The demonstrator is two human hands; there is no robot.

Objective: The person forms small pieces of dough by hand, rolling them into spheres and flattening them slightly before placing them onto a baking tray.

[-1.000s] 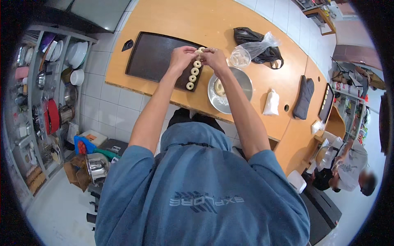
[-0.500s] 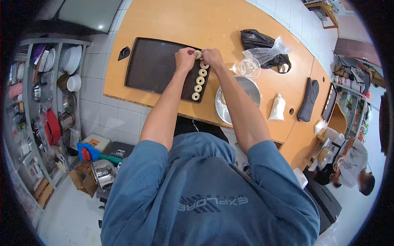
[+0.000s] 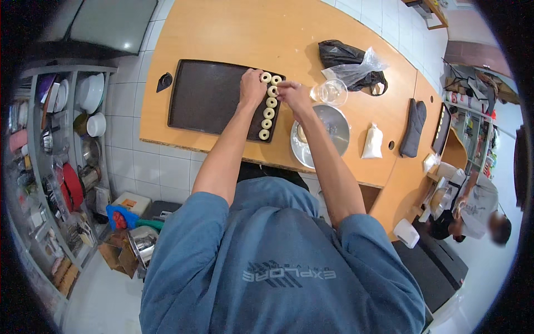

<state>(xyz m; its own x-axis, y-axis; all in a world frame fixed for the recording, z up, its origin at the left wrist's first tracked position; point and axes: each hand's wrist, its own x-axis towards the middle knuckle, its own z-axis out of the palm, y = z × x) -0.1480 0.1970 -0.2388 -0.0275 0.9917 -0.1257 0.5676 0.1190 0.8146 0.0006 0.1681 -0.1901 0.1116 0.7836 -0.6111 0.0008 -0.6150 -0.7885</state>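
Dough rings (image 3: 265,114) look pale (holes showing); left hand (image 3: 253,88) and right hand (image 3: 295,96): grip unclear.

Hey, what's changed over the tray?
The dough ring formerly between both hands now appears to lie on the tray by the left hand. The right hand left it, moving toward the person, to the row's second ring. The bowl stayed.

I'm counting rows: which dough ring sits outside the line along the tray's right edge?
The dough ring by the left hand; the other six rings form the edge line.
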